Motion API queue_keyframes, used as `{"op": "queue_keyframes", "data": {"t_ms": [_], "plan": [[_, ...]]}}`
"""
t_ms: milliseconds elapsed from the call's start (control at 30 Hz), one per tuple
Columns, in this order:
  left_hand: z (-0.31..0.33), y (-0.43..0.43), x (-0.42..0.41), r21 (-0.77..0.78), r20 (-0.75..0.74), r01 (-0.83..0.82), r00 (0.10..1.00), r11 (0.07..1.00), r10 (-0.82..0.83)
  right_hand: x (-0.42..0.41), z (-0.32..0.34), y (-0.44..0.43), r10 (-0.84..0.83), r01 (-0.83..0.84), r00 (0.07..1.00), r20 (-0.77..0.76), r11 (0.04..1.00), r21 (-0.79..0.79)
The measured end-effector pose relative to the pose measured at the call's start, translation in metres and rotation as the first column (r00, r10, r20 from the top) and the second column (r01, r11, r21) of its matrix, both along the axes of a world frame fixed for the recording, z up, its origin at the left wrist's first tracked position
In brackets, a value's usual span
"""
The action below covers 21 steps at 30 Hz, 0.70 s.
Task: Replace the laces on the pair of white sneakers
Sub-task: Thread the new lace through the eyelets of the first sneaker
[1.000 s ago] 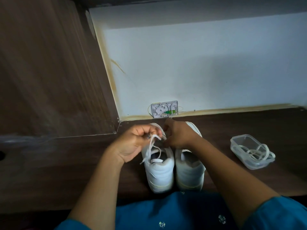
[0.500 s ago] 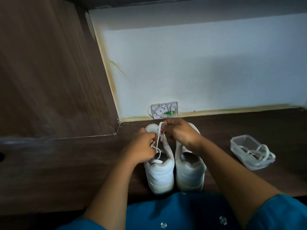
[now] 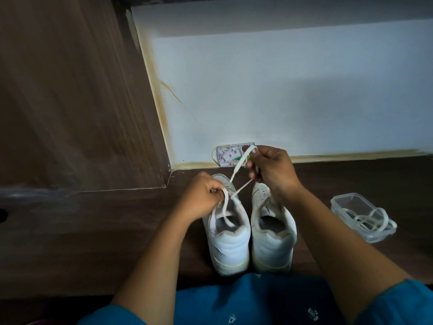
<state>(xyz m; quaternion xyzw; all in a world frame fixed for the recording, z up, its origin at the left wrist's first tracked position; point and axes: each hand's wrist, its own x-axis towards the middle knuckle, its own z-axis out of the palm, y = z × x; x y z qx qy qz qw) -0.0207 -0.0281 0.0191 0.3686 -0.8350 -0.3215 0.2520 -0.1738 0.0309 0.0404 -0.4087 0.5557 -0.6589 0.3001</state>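
Threading a white lace point(image 3: 239, 165) into one of two white sneakers on a dark wooden table point(image 3: 70, 233).

Facing a pale wall point(image 3: 293, 90), with a brown wood panel point(image 3: 65, 95) to the left. On the table, left sneaker point(image 3: 230, 246) and right sneaker point(image 3: 273, 246) just beside each other, heels toward the body in teal cloth point(image 3: 246, 301). Well apart to the right, a clear plastic container point(image 3: 343, 202) with spare laces point(image 3: 372, 222) coiled inside, one loop hanging over its rim. Left grip point(image 3: 201, 199) clenched on a bend of the lace over the left sneaker's eyelets, the slack dropping into that shoe's opening. Right grip point(image 3: 273, 170) raised above the right sneaker's toe, pinching the lace, two taut stretches slanting down to the left sneaker. Just behind it, low on the wall, a small white wall plate point(image 3: 225, 156).
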Motion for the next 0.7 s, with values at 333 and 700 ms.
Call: {"op": "queue_keyframes", "data": {"t_ms": [333,700], "plan": [[0.024,0.0,0.001,0.441,-0.643,0.091,0.726,0.893,0.243,0.017,0.005,-0.01,-0.1,0.099,0.994,0.032,0.994,0.051],[0.093,-0.012,-0.025,0.201,-0.75,-0.045,0.635,0.979,0.184,0.035,0.065,-0.017,-0.088,0.058,0.99,-0.112,0.966,-0.251]]}}
